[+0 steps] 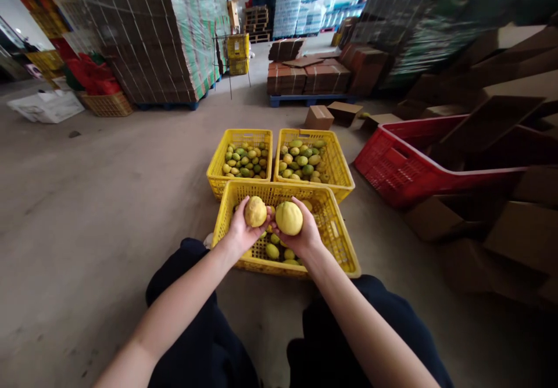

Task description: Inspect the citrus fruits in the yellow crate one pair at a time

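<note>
Over the near yellow crate [285, 269], my left hand [242, 229] holds a yellow, slightly lumpy fruit [255, 211]. Close beside it, my right hand [306, 232] holds a larger, smoother pale yellow fruit [289, 218]. Both fruits rest on upturned palms with fingers curled around them. Below the hands, several green-yellow fruits [272, 251] lie on the bottom of the near crate. Behind it stand two more yellow crates side by side: the left one [213, 167] holds small green and yellow fruits, the right one [342, 164] holds similar, somewhat larger ones.
A red crate [387, 167] with cardboard inside stands at the right, with cardboard boxes [518, 234] around it. Further back are flattened cartons on a blue pallet [314, 99], small boxes [319, 117] on the floor, and tall wrapped stacks [143, 33] at both sides.
</note>
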Motion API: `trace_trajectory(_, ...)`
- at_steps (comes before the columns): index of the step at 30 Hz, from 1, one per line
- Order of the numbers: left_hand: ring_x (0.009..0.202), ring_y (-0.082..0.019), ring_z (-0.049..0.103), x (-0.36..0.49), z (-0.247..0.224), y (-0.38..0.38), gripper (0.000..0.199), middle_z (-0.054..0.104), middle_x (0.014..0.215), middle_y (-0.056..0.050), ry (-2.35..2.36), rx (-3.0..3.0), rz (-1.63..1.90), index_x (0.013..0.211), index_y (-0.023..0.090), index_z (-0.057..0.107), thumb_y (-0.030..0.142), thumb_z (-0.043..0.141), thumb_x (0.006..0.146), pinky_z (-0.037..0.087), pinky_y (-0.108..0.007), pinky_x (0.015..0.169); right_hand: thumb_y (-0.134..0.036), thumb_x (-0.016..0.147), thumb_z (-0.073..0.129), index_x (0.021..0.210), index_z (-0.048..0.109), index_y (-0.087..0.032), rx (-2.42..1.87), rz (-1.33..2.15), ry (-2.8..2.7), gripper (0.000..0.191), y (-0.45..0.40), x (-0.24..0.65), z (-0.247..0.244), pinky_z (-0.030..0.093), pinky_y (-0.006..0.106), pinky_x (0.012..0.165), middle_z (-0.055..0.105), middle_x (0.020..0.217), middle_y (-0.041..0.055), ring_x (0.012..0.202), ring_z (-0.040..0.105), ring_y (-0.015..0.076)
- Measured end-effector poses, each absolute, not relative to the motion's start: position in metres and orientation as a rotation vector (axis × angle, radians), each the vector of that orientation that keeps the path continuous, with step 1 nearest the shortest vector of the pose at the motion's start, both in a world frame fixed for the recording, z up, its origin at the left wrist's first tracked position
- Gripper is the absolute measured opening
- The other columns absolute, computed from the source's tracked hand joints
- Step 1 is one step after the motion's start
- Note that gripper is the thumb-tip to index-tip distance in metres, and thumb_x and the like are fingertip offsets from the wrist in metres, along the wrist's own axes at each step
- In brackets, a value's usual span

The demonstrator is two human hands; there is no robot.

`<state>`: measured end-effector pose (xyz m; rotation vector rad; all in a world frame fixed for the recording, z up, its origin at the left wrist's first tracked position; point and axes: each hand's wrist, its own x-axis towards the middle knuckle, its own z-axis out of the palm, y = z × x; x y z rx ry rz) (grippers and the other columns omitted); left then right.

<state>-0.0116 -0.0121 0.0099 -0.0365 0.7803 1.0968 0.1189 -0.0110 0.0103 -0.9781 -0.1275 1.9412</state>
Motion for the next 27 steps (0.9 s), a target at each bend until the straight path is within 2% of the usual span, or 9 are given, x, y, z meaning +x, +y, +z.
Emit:
trace_trajectory(2, 0.059, -0.013, 0.064, -0.013, 0.009, -0.012, 0.034, 0.066, 0.072, -0.009, 0.753, -0.030, 1.076, 0.084, 0.010, 0.062, 0.030, 0.037, 0.095, 0.052, -0.020, 0.052, -0.041, 0.093, 0.033, 0.075, 0.056, -0.018, -1.012, 1.932, -0.076, 0.037, -0.009, 0.118, 0.008, 0.046, 0.025, 0.038, 0.063, 0.052, 0.0054, 0.042, 0.057, 0.0168)
trace_trajectory(5, 0.063, -0.014, 0.065, -0.013, 0.009, -0.011, 0.032, 0.068, 0.074, -0.008, 0.769, -0.020, 1.128, 0.087, 0.011, 0.063, 0.027, 0.036, 0.095, 0.054, -0.022, 0.053, -0.036, 0.095, 0.031, 0.081, 0.056, -0.019, -1.063, 1.844, -0.080, 0.033, -0.008, 0.118, 0.008, 0.045, 0.026, 0.038, 0.063, 0.053, 0.0035, 0.042, 0.057, 0.0170)
trace_trajectory(8, 0.062, -0.015, 0.065, -0.013, 0.012, -0.012, 0.027, 0.065, 0.069, -0.006, 0.844, 0.003, 1.197, 0.087, 0.012, 0.064, 0.034, 0.050, 0.090, 0.055, -0.023, 0.055, -0.033, 0.092, 0.037, 0.082, 0.055, -0.019, -1.123, 1.757, -0.097, 0.025, -0.008, 0.121, 0.010, 0.042, 0.025, 0.037, 0.062, 0.054, 0.0021, 0.043, 0.058, 0.0178)
trace_trajectory(11, 0.056, -0.012, 0.060, -0.013, 0.016, -0.012, 0.023, 0.062, 0.065, -0.004, 0.886, 0.004, 1.205, 0.086, 0.012, 0.063, 0.035, 0.062, 0.083, 0.052, -0.020, 0.050, -0.031, 0.088, 0.043, 0.079, 0.053, -0.020, -1.084, 1.808, -0.132, 0.018, -0.010, 0.123, 0.012, 0.034, 0.023, 0.033, 0.060, 0.053, 0.0020, 0.042, 0.056, 0.0184)
trace_trajectory(17, 0.062, -0.016, 0.065, -0.011, 0.015, -0.012, 0.033, 0.066, 0.068, -0.008, 0.873, -0.033, 1.096, 0.094, 0.010, 0.065, 0.026, 0.036, 0.093, 0.054, -0.024, 0.054, -0.036, 0.092, 0.027, 0.081, 0.056, -0.018, -1.079, 1.923, 0.017, 0.036, -0.012, 0.123, 0.013, 0.039, 0.025, 0.039, 0.063, 0.058, 0.0061, 0.046, 0.057, 0.0183)
trace_trajectory(19, 0.065, -0.017, 0.066, -0.010, 0.015, -0.013, 0.037, 0.066, 0.069, -0.009, 0.862, -0.021, 1.065, 0.094, 0.009, 0.065, 0.031, 0.035, 0.094, 0.056, -0.025, 0.056, -0.036, 0.093, 0.024, 0.082, 0.057, -0.018, -1.100, 1.886, 0.045, 0.039, -0.012, 0.123, 0.014, 0.040, 0.024, 0.041, 0.063, 0.059, 0.0064, 0.048, 0.058, 0.0180)
trace_trajectory(22, 0.068, -0.018, 0.067, -0.008, 0.017, -0.016, 0.035, 0.066, 0.074, -0.010, 0.838, 0.012, 1.080, 0.091, 0.009, 0.063, 0.040, 0.046, 0.091, 0.057, -0.026, 0.058, -0.037, 0.093, 0.028, 0.083, 0.057, -0.018, -1.156, 1.792, 0.045, 0.036, -0.012, 0.124, 0.016, 0.045, 0.026, 0.045, 0.063, 0.059, 0.0048, 0.050, 0.059, 0.0177)
trace_trajectory(25, 0.066, -0.014, 0.065, -0.007, 0.019, -0.016, 0.015, 0.064, 0.076, -0.005, 0.879, 0.050, 1.179, 0.090, 0.014, 0.063, 0.026, 0.066, 0.081, 0.058, -0.023, 0.060, -0.038, 0.091, 0.035, 0.083, 0.056, -0.020, -1.166, 1.749, 0.050, 0.029, -0.012, 0.126, 0.019, 0.046, 0.027, 0.044, 0.062, 0.056, 0.0028, 0.050, 0.059, 0.0184)
trace_trajectory(27, 0.064, -0.013, 0.064, -0.008, 0.017, -0.015, 0.015, 0.064, 0.076, -0.004, 0.900, 0.061, 1.184, 0.089, 0.014, 0.063, 0.025, 0.068, 0.080, 0.057, -0.022, 0.060, -0.038, 0.090, 0.038, 0.082, 0.055, -0.021, -1.158, 1.734, 0.074, 0.025, -0.012, 0.127, 0.019, 0.045, 0.027, 0.043, 0.060, 0.054, 0.0016, 0.049, 0.059, 0.0185)
